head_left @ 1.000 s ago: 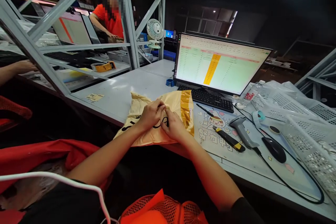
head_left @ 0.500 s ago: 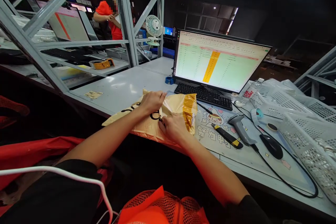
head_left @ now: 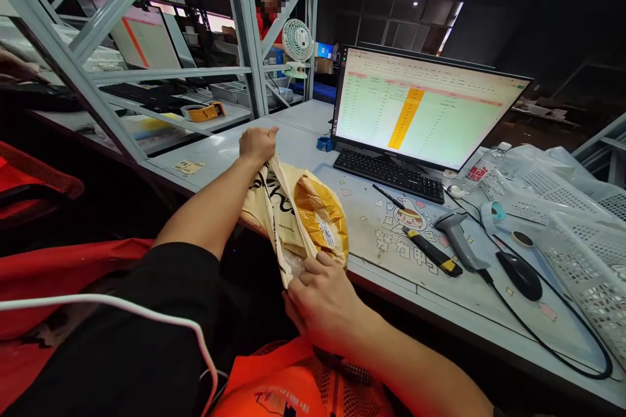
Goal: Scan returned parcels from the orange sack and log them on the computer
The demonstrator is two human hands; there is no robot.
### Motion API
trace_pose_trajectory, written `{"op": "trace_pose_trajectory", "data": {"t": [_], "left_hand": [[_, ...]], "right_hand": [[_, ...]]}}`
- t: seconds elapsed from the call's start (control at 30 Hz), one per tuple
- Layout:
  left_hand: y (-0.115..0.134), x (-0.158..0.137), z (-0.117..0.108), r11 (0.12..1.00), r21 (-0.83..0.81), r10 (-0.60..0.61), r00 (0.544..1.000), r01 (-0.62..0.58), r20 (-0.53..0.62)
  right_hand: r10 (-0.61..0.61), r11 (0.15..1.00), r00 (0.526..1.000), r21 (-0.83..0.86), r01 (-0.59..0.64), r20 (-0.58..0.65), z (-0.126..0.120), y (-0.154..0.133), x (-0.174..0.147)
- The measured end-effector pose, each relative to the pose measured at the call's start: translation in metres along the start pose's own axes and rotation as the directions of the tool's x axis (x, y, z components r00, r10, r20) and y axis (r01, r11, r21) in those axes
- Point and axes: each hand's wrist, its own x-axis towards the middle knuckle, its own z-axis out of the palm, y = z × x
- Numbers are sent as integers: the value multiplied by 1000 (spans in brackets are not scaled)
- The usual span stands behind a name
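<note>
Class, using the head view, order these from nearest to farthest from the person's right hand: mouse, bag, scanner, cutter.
From the right hand:
1. Bag: in its grip, at the desk's front edge.
2. Cutter: on the mat, to the hand's right.
3. Scanner: just right of the cutter.
4. Mouse: farther right, past the scanner.

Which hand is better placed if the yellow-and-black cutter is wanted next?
Probably the right hand: it is nearer the cutter, though it grips the bag. The left hand grips the bag too, farther from the cutter.
</note>
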Motion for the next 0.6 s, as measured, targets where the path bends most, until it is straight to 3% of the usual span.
{"op": "trace_pose_trajectory", "data": {"t": [0.1,0.2,0.27,0.33,0.37,0.43,0.47,0.53,0.6], "left_hand": [[-12,5,7,999,-1,-50,998,50,-44],[-10,-1,15,999,32,-27,999,27,26],[-2,-17,14,999,29,38,996,-41,81],[9,-43,3,979,-10,205,978,-205,46],[15,-61,-4,939,-36,342,940,-342,-7],[26,-103,-21,801,-84,591,805,-593,-48],[30,-125,-28,726,-131,682,731,-675,10],[36,-169,-36,568,-274,822,517,-776,240],[38,-202,-33,510,-298,834,379,-807,401]], "right_hand": [[-7,999,999,33,8,-35,7,-1,-16],[50,999,999,13,-50,5,16,14,-24],[107,994,994,10,-108,18,21,28,-28],[194,980,981,35,-194,-18,24,43,-34],[248,968,968,53,-246,-43,26,48,-38],[349,935,932,101,-340,-96,29,56,-46],[385,920,915,127,-371,-122,31,58,-49],[420,904,891,169,-393,-173,36,59,-54],[434,897,876,190,-399,-210,40,58,-56]]}}
